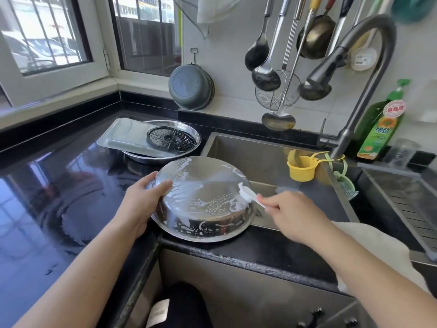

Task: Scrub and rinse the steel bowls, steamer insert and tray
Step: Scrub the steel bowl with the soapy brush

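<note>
Fingers of the left hand [144, 200] grip an upturned, soapy steel bowl [203, 200] at the sink [248, 147] edge; the right hand [290, 209] pinches a white brush [246, 194], scrubbing. Rinsing likely follows.

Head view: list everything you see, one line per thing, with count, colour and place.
Steel bowl: one, silver, soapy, upside down at sink edge.
Brush: one, white, against the bowl.
Tray: one, silver, across the far bowl.
Steamer insert: one, perforated, in the far bowl.
Far bowl: one, silver, on counter.
Faucet: one, grey, over sink.
Cup: one, yellow, in sink.
Detergent bottle: one, green, by faucet.
Left hand: holds the bowl.
Right hand: grips the brush.
</note>
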The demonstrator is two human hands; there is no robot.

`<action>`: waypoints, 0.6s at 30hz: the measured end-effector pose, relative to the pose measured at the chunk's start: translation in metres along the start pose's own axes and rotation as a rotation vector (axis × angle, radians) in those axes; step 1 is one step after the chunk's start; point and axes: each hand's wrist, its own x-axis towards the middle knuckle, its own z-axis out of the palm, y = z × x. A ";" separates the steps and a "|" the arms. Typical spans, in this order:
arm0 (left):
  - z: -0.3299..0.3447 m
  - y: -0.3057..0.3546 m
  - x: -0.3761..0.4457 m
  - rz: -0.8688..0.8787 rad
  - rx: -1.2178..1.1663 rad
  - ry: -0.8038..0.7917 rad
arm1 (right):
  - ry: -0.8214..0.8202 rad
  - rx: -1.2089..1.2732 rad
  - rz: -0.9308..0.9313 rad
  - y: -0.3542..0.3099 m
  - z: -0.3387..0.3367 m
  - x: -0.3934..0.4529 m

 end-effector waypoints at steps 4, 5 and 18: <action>0.000 0.000 0.001 -0.004 -0.014 0.010 | 0.018 -0.043 -0.001 0.010 -0.008 0.043; 0.000 0.000 0.000 -0.008 -0.009 0.009 | 0.009 -0.073 -0.008 0.008 -0.012 0.049; 0.008 0.006 -0.009 0.014 -0.045 0.052 | 0.033 0.299 0.063 0.010 0.020 -0.035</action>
